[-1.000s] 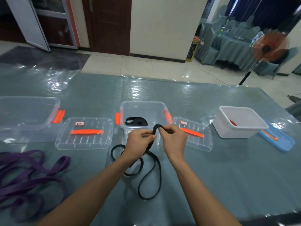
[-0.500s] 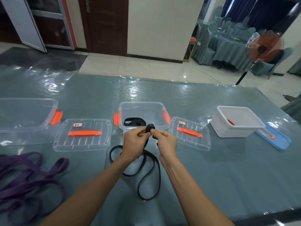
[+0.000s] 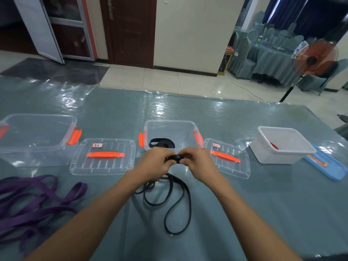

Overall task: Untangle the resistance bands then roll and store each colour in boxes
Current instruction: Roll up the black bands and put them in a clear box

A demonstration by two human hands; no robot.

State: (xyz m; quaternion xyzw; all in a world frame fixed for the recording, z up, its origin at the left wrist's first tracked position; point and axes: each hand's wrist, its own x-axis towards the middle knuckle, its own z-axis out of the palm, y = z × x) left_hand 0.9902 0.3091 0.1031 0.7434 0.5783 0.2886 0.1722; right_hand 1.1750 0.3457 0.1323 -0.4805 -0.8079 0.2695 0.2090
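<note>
Black band point(image 3: 175, 157) coil is pinched between left hand point(image 3: 154, 163) and right hand point(image 3: 196, 161) fingers point(image 3: 185, 155).

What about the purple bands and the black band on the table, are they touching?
Apart. The head view shows a strip of bare table between the purple bands and the black band.

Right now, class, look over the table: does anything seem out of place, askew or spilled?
Nothing is spilled or damaged. The purple bands lie in a tangled heap at far left, not rolled. The black band trails loose loops below the left hand and right hand, which pinch its rolled end.
</note>
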